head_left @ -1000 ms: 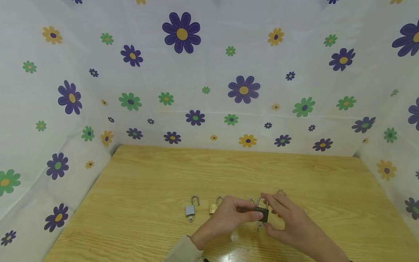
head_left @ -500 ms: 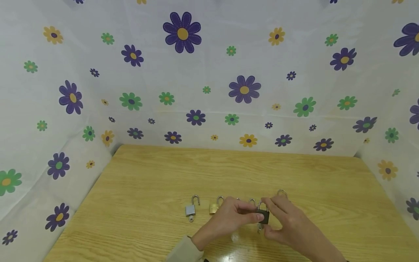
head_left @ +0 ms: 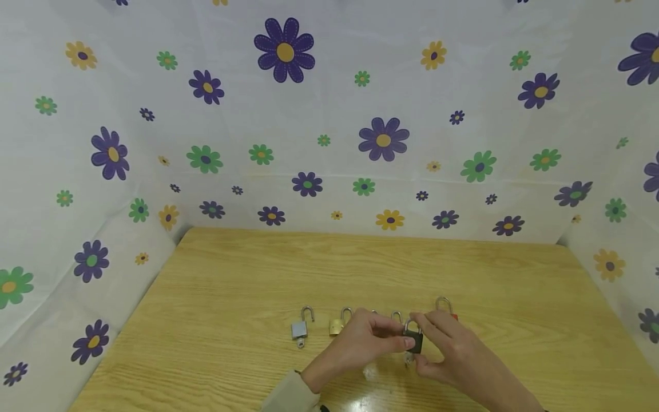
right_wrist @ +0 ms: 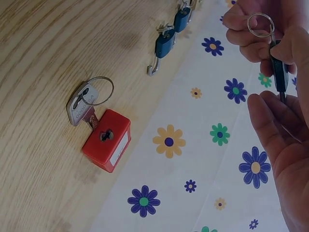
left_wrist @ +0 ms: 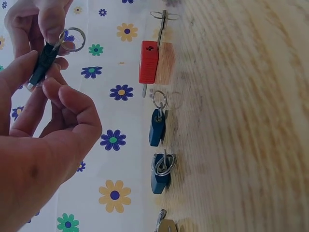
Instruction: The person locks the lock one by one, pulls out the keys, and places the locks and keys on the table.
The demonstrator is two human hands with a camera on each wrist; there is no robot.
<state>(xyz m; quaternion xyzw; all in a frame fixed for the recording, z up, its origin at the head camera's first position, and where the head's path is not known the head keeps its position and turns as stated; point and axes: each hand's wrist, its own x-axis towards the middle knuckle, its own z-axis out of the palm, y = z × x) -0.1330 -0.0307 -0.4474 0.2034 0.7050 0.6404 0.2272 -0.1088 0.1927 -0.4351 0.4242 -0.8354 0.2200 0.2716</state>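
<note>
A small black padlock [head_left: 414, 342] is held above the table between both hands. My left hand [head_left: 362, 342] pinches its body from the left, thumb on the near face. My right hand [head_left: 460, 353] grips it from the other side, forefingers at the shackle and thumb at the lower end. A key with a wire ring [left_wrist: 72, 39] hangs from the padlock's keyhole end in the left wrist view. Just behind the right hand lies a red padlock [right_wrist: 107, 140], its key and ring beside it in the right wrist view.
A row of padlocks crosses the wooden table [head_left: 231, 286]: a silver one [head_left: 299, 330] and a brass one [head_left: 336, 327], both with raised shackles, then two blue ones [left_wrist: 157, 128] mostly behind the hands in the head view. Flowered cloth [head_left: 329, 114] walls the back and sides.
The right fingers have come down and the padlock's shackle sits lower in its body than a second ago. More of the red padlock shows behind the hand. The left hand barely moves.
</note>
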